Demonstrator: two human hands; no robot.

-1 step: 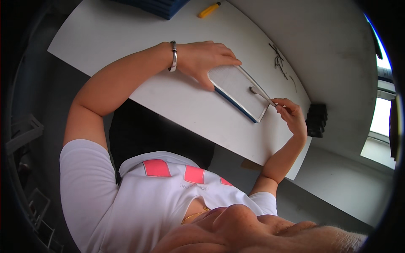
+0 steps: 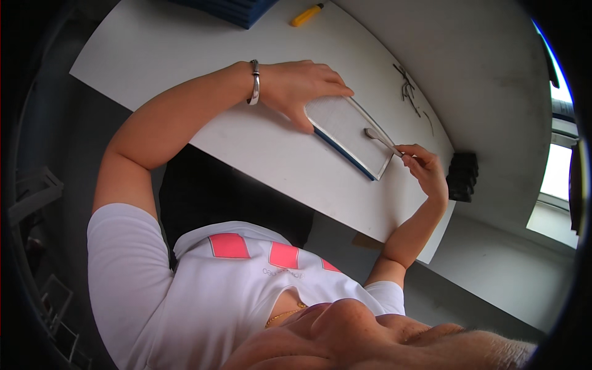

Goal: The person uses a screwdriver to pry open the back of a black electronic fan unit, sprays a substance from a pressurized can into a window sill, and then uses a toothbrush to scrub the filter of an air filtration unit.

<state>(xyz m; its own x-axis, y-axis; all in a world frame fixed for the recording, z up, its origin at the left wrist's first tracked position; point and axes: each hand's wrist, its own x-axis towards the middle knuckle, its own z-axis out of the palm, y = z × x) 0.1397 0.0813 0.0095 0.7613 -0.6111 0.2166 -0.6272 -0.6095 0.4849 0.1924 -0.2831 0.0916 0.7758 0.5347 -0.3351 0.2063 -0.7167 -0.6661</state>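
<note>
A: Looking from biggest down: white table (image 2: 185,55), curved edge, runs upper left to lower right. Flat white panel (image 2: 348,126) with a dark blue edge lies on it near the table's front edge, long axis running from the left hand down-right toward the right hand.

B: Hands?

A: Left hand (image 2: 302,86) is flat on the panel's upper-left end, fingers spread narrow along the top edge, thumb over the near edge, pinning it. Right hand (image 2: 425,166) is off the panel's lower-right corner, fingers pinched shut around a thin metal tool (image 2: 382,140). The tool's tip rests on the panel face, shaft pointing up-left from the fingers. So the panel lies up-left of the right fingers and directly under the left; the left is the nearer hand.

B: Packages, labels?

A: Blue stack (image 2: 237,9) at the table's far edge, mostly cropped. Black ribbed block (image 2: 462,176) past the right hand, off the table end. Yellow cutter (image 2: 306,14) just right of the blue stack. Thin dark scratches or wire bits (image 2: 407,86) on the grey surface beyond; can't tell which. No readable labels.
</note>
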